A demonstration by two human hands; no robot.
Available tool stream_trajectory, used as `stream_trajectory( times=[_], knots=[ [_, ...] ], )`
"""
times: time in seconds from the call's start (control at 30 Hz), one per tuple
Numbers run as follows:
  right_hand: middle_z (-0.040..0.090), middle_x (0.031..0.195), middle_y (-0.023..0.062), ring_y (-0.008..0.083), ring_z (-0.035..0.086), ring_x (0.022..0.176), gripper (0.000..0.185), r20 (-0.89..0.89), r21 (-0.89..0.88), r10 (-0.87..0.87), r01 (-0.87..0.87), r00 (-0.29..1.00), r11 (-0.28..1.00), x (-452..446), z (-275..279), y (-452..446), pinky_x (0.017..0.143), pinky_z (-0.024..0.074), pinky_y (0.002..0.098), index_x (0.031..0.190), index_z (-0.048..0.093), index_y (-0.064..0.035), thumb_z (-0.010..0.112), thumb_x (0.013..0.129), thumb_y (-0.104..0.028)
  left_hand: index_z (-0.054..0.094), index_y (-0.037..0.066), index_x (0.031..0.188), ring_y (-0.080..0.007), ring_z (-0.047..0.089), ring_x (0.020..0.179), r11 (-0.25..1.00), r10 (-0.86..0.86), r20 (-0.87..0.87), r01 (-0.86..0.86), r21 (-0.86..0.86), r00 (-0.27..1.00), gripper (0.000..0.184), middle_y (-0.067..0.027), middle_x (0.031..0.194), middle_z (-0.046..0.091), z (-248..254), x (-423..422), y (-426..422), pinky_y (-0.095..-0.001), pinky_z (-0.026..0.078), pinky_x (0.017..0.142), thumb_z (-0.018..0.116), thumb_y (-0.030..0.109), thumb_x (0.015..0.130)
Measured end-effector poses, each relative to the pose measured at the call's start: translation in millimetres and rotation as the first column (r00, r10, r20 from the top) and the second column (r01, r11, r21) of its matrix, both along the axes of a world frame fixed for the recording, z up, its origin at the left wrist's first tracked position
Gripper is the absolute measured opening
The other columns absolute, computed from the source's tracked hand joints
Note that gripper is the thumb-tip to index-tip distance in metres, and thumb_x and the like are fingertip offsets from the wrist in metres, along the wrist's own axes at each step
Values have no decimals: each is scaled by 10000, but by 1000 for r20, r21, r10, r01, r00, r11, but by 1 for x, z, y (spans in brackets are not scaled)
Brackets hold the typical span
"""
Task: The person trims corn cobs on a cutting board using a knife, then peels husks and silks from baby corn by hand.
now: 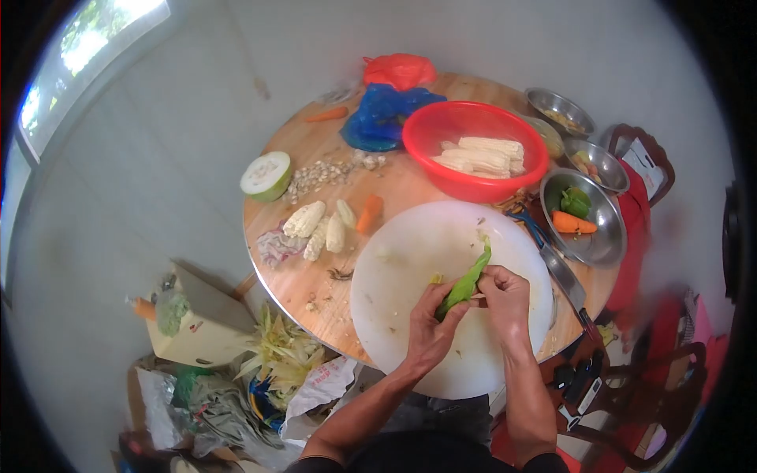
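Above the round white cutting board (402,315), a long, wrinkled green pepper (465,288) points away from me at a slant. My left hand (432,327) wraps its fingers and thumb around the lower part. On the other side, my right hand (505,296) pinches at the pepper's side, its fingers closed; the exact contact is partly hidden. A small yellowish bit (436,277) shows beside my left fingers. Little scraps lie scattered on the board. A cleaver (564,276) rests at the board's right edge.
Across the wooden table (331,299) stand a red basin (477,185) of peeled corn and a steel bowl (582,217) with a green pepper and carrot. Left are corn cobs (319,229), garlic cloves (319,180) and a cut melon (266,175). Husks (284,351) sit below.
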State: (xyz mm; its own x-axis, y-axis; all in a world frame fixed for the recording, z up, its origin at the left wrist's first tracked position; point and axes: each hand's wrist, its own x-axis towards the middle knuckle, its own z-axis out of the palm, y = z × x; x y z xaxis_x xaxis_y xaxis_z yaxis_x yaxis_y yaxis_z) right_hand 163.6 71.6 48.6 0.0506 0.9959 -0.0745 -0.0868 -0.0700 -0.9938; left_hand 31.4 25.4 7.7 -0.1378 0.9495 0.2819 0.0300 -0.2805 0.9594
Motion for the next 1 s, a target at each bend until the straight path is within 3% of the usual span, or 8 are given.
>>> stream_trajectory(
  times=[0.1,0.2,0.33,0.4,0.7,0.87,0.93,1.0],
  knots=[
    [699,817,40,74,639,667,145,-177,-134,17,-42,984,990,-1,-4,5,628,580,238,1013,721,25,623,952,-62,569,16,1365,-114,571,981,992,-60,384,98,-78,922,386,-34,1064,623,-9,0,5,-266,467,849,626,193,1027],
    [690,818,36,80,633,664,160,-290,-149,51,-98,956,984,-4,-4,9,628,574,236,1010,717,19,625,974,-106,526,21,1394,-102,563,1019,985,-108,496,162,-67,862,397,-39,1134,623,-5,-5,8,-257,468,877,569,231,1059],
    [678,825,28,79,616,677,185,-135,-32,115,-121,984,992,-22,15,0,656,556,240,1012,700,32,636,1000,-141,515,14,1378,-150,571,1102,991,-64,356,101,-86,932,400,-60,1175,610,-2,-13,10,-307,462,966,619,162,1021],
    [675,829,21,72,606,683,184,-111,-2,135,-136,985,991,-29,12,-1,668,545,237,1012,697,35,636,1006,-139,555,13,1340,-169,612,1043,999,-22,84,25,-38,996,398,-86,1138,636,8,-18,8,-321,498,892,667,154,985],
    [643,795,-2,45,583,718,183,-36,137,105,-99,994,986,-32,0,-20,659,498,228,936,679,24,625,1020,-130,687,9,1201,-187,636,834,986,153,-291,-126,109,945,362,-111,919,644,20,-28,1,-326,507,737,798,102,870],
    [636,795,-11,57,588,720,178,-145,88,132,-120,981,989,-17,-15,-19,686,508,238,891,668,-13,608,1022,-117,695,-11,1180,-168,603,796,984,112,-172,-85,154,979,341,-62,889,627,4,-16,2,-323,492,700,795,98,873],
    [637,803,-9,68,590,728,173,-447,15,57,-56,893,998,-24,-16,-24,645,480,250,872,658,-31,605,1019,-104,698,-11,1167,-154,592,791,985,82,-86,-67,159,993,316,-38,888,629,1,-11,-1,-313,487,691,784,110,889],
    [638,814,-9,76,592,729,168,-487,27,23,-11,873,1000,-30,-18,-29,643,487,260,874,656,-35,600,1019,-99,693,14,1102,-130,588,731,992,38,188,-14,-128,981,230,-45,875,642,1,-6,-6,-267,464,651,721,170,936]
  ],
)
